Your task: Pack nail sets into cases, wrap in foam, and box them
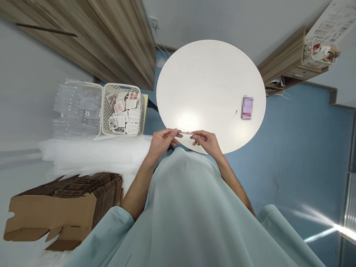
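Observation:
Between my two hands, a thin, pale, narrow piece with dark specks stretches sideways above the near edge of the round white table. It looks like a strip or a card seen edge-on; its exact kind is too small to make out. My left hand pinches one end between thumb and fingers. At the other end, the thumb and fingers of my right hand close on it. On the table's right side lies a purple and pink item, blurred by pixelation. A small dark mark or scrap is beside it.
Left of the table, a white basket holds printed cards. Beside it are clear plastic packages, white wrapping sheets and flattened cardboard boxes. A wooden cabinet with a basket of items stands at the far right.

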Demonstrator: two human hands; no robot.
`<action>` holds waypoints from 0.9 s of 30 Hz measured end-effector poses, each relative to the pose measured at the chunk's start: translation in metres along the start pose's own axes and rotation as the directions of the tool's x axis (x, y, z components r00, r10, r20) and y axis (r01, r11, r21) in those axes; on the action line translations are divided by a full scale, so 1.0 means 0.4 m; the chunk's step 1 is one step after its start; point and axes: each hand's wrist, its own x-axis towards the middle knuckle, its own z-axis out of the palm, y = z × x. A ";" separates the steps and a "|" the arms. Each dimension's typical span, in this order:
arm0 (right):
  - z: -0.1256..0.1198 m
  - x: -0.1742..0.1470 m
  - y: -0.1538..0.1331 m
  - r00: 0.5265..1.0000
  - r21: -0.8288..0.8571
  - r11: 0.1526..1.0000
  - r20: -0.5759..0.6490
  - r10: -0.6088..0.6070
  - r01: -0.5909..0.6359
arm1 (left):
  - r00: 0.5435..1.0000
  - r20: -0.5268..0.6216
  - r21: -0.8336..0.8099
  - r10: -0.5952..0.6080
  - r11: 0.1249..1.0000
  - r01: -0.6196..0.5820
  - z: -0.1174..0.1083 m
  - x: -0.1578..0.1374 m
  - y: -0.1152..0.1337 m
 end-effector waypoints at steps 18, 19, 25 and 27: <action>0.118 0.277 0.273 0.988 -0.282 0.950 -0.109 0.105 -0.132 | 0.974 -0.195 0.203 -0.117 0.966 0.157 -0.029 0.175 -0.319; 0.121 0.287 0.286 0.987 -0.316 0.937 -0.113 0.115 -0.146 | 0.972 -0.200 0.244 -0.123 0.955 0.171 -0.029 0.184 -0.330; 0.116 0.300 0.317 0.985 -0.434 0.885 -0.112 0.134 -0.170 | 0.973 -0.177 0.346 -0.151 0.916 0.205 -0.028 0.208 -0.357; 0.110 0.295 0.314 0.984 -0.466 0.868 -0.131 0.124 -0.172 | 0.972 -0.174 0.352 -0.157 0.912 0.210 -0.036 0.205 -0.357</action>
